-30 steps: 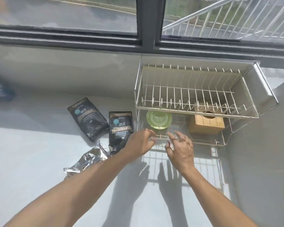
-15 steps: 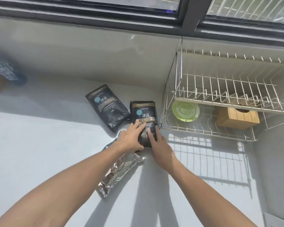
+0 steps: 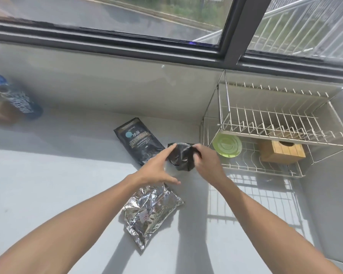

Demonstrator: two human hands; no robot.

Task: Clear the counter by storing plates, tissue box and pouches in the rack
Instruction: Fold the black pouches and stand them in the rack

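Observation:
A black pouch (image 3: 181,157) is raised off the grey counter (image 3: 48,184), held between both hands. My right hand (image 3: 205,161) grips its right side. My left hand (image 3: 158,169) touches its left edge with fingertips, thumb spread. A second black pouch (image 3: 139,142) lies flat behind them. A crinkled silver foil pouch (image 3: 151,209) lies near my left forearm. The two-tier wire rack (image 3: 275,133) stands at the right; its lower tier holds a green plate (image 3: 227,145) and a wooden tissue box (image 3: 281,154).
A blurred blue-labelled bottle (image 3: 18,99) lies at the far left by the wall. A window with a dark frame (image 3: 232,46) runs along the back. The rack's upper tier has upright wire prongs and nothing in it.
The hands moved from the rack's front to the nearer black pouch, pressed on it, and now have it lifted off the counter. The view has swung left and up.

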